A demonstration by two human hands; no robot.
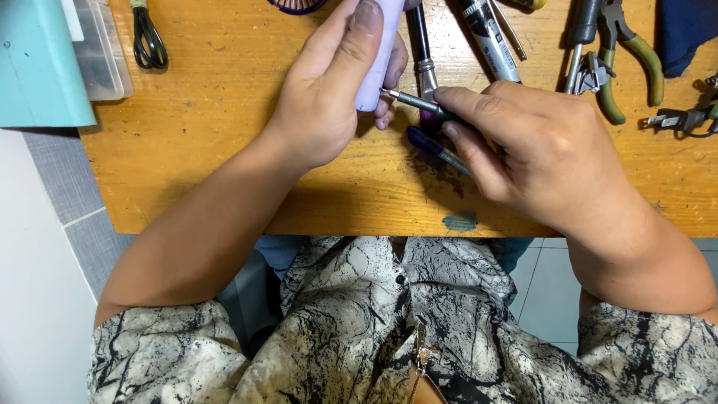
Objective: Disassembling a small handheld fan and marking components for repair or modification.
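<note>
Marbled black-and-white fabric of the person's shirt fills the bottom of the view, nearest the lens, with both bare forearms reaching up from it toward twelve o'clock.

Fingers first: the right hand pinches a slim grey screwdriver between thumb and forefinger, its tip pointing to nine o'clock and touching the lower end of a pale lilac plastic casing. The left hand is wrapped around that casing, thumb along its front, fingers curled behind. The casing is smooth, rounded and upright, running off the top edge of the view, so its upper part is hidden. It sits above the wooden table near twelve o'clock, centre.

Just under the right fingers lies a dark blue pen-like tool, and a black-and-chrome handled tool lies behind the casing.

Bare wood lies open at nine o'clock of the hands and along the near table edge at six o'clock, where a small bluish paint mark sits. At three o'clock the surface is crowded.

Counted outward: one white-labelled tube, one pair of green-handled pliers, one black-handled tool beside it, one dark blue cloth, one small plug with cable at the right edge. At ten o'clock: one coiled black cable, one clear plastic box, one teal box. Grey floor tiles show beyond the table's left edge.
</note>
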